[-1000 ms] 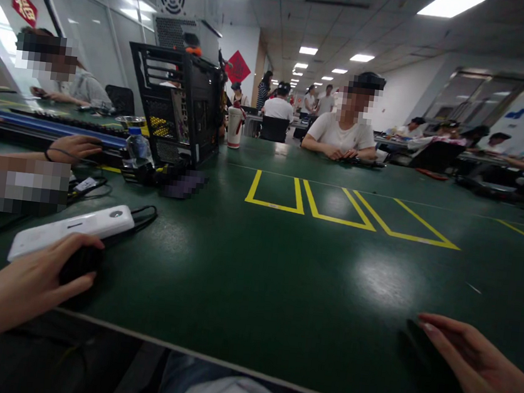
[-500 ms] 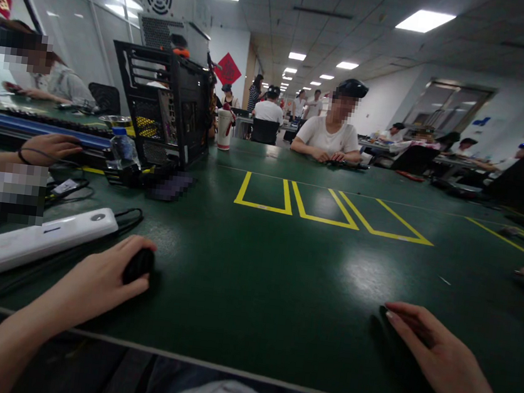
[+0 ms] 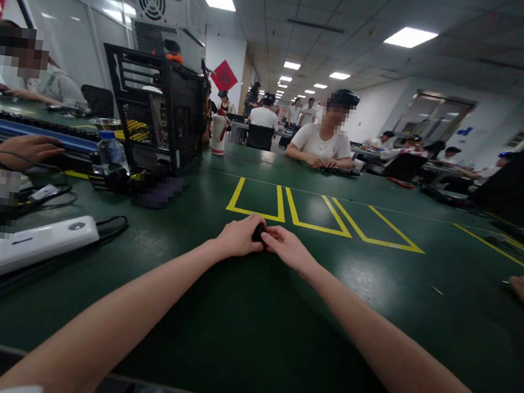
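Note:
Both my hands meet over the middle of the green table, just in front of the yellow tape outlines. My left hand [image 3: 238, 236] is wrapped round a small black rounded thing that looks like a computer mouse [image 3: 258, 232]. From the other side, the thumb and fingers of my right hand [image 3: 287, 247] pinch its near right part. Most of the mouse is covered by my fingers, so its buttons and underside are hidden.
A white power strip [image 3: 24, 249] with black cables lies at left. Behind it stand a water bottle [image 3: 111, 155], an open black computer case [image 3: 158, 112] and a paper cup [image 3: 218, 133]. Other people's hands [image 3: 31, 150] rest at the left and right edges.
My left hand has carried the mouse from beside the power strip to the table's middle. My right hand has come in from the right and now grips it too. The view has shifted slightly.

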Motion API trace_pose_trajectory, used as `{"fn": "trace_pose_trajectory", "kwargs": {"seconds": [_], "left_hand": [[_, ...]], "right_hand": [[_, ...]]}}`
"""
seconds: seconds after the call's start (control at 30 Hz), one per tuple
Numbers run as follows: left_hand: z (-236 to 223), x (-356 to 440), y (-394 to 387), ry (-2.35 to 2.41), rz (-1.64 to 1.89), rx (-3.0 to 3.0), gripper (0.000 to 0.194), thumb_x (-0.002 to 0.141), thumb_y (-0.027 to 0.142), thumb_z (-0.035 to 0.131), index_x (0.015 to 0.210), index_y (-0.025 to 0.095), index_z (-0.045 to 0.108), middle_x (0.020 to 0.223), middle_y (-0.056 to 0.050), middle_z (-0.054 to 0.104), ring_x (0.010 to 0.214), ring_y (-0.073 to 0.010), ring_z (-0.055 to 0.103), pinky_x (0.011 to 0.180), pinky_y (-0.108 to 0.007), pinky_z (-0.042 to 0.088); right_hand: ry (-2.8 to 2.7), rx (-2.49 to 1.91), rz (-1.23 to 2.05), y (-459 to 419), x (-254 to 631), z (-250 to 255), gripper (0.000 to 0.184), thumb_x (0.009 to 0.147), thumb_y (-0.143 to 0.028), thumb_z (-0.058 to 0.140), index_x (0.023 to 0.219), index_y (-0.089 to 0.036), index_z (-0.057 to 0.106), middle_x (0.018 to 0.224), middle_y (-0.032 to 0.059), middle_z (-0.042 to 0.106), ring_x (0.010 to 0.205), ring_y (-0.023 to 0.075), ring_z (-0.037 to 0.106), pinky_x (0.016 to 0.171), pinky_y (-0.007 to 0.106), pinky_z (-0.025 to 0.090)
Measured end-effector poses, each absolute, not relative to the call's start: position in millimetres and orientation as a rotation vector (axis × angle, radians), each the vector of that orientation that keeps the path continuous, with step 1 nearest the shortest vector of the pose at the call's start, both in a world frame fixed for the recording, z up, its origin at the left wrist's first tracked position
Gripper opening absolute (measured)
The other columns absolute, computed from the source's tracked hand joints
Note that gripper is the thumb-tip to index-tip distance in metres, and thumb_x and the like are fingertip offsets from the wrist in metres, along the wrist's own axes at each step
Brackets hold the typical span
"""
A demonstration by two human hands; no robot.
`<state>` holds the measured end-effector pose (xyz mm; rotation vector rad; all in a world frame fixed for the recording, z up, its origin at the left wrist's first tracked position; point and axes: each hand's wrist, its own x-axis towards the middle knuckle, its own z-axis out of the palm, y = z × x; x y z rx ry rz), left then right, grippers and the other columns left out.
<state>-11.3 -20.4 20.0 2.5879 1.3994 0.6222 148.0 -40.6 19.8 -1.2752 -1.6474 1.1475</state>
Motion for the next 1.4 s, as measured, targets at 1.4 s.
{"fn": "trace_pose_trajectory", "kwargs": {"seconds": [1.4], "left_hand": [[9, -19, -46, 1.027, 0.796, 2.798, 0.062, 0.072, 0.030, 0.059, 0.123, 0.020, 0.025, 0.120, -0.009, 0.043, 0.097, -0.0247, 0.045, 0.082, -0.040, 0.039]], "right_hand": [[-1.604, -0.855, 1.143, -62, 155, 2, 0.027, 0.067, -0.027, 0.064, 0.091, -0.023, 0.054, 0.094, 0.0000, 0.059, 0.092, 0.0145, 0.055, 0.089, 0.034, 0.042]]}}
